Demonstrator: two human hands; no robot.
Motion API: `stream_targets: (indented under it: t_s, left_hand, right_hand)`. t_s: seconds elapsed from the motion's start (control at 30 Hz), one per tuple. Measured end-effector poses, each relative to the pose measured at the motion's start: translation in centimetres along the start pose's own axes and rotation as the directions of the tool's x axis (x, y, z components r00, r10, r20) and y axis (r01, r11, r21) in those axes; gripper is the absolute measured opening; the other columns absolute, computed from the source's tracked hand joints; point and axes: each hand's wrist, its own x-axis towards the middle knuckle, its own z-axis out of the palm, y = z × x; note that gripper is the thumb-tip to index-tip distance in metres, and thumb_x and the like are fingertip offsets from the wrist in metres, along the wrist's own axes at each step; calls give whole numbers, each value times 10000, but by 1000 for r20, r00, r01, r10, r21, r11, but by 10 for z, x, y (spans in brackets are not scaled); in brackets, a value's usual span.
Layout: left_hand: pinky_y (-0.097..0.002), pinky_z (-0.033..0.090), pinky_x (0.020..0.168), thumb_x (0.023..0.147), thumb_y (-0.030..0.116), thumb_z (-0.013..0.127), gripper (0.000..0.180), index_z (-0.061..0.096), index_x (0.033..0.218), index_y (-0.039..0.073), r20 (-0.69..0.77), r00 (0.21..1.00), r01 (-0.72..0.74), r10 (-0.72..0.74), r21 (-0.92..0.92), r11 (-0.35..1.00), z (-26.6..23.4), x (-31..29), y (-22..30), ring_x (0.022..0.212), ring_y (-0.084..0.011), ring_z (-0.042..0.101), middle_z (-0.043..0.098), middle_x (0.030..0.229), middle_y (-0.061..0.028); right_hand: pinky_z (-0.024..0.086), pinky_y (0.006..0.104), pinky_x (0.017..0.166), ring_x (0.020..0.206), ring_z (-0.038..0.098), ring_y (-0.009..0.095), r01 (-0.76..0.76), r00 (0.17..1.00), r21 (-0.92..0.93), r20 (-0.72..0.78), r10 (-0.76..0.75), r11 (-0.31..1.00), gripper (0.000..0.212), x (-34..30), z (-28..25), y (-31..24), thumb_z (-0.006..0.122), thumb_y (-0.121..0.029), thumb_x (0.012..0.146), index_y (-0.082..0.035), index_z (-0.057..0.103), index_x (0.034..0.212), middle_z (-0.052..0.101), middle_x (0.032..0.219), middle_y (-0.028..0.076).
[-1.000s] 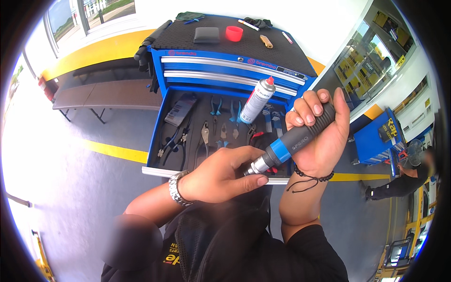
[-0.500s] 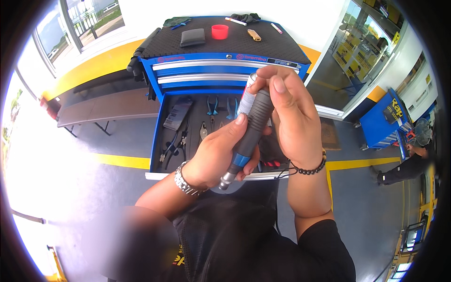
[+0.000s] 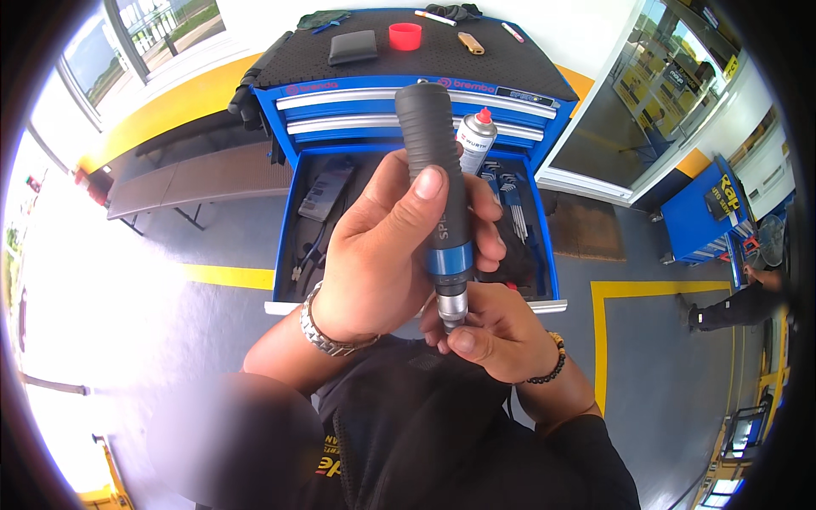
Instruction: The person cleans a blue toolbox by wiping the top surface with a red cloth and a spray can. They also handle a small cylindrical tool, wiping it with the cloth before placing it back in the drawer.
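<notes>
My left hand (image 3: 382,246) is closed around a thick black ribbed hand tool (image 3: 435,195) that looks like a bit screwdriver. It has a blue ring and a silver tip, and stands nearly upright with the tip toward me. Below it, my right hand (image 3: 506,333) is closed, its thumb and fingers pinching the silver tip. Behind the left fingers rises a white spray can (image 3: 478,138) with a red nozzle. The can's lower part is hidden, so I cannot tell what supports it.
Beyond my hands a blue tool chest has an open drawer (image 3: 293,225) holding hex keys (image 3: 515,208) and a flat packet (image 3: 325,194). On its black top lie a wallet (image 3: 353,48), a red ring-shaped cup (image 3: 405,36), a tan lighter-like item (image 3: 470,43) and markers. A person's leg (image 3: 727,308) shows at right.
My right hand has moved from the handle's upper end down to the silver tip. The tool has turned more upright, and the spray can's red nozzle has come into view.
</notes>
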Motion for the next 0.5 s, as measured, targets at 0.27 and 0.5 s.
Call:
stream_targets:
  t_s: [0.27, 0.5]
  left_hand:
    - [-396, 558, 731, 1087, 303, 459, 455, 421, 1440, 17, -59, 998, 1, 1, 45, 999, 6, 0, 5, 831, -258, 651, 585, 1070, -175]
    - [-369, 513, 629, 1069, 304, 502, 477, 426, 1449, 25, 109, 994, -13, 32, -172, 985, -3, 10, 13, 680, -175, 554, 503, 903, -81]
  right_hand:
    - [386, 252, 606, 660, 471, 92, -56, 998, 105, -6, 57, 993, 493, -1, 8, 3, 566, -488, 1033, -15, 595, 901, 550, 806, 36]
    - [372, 253, 618, 681, 458, 90, -121, 977, 262, 203, 68, 957, 435, 2, 10, 5, 589, -456, 1026, -40, 590, 898, 544, 801, 32]
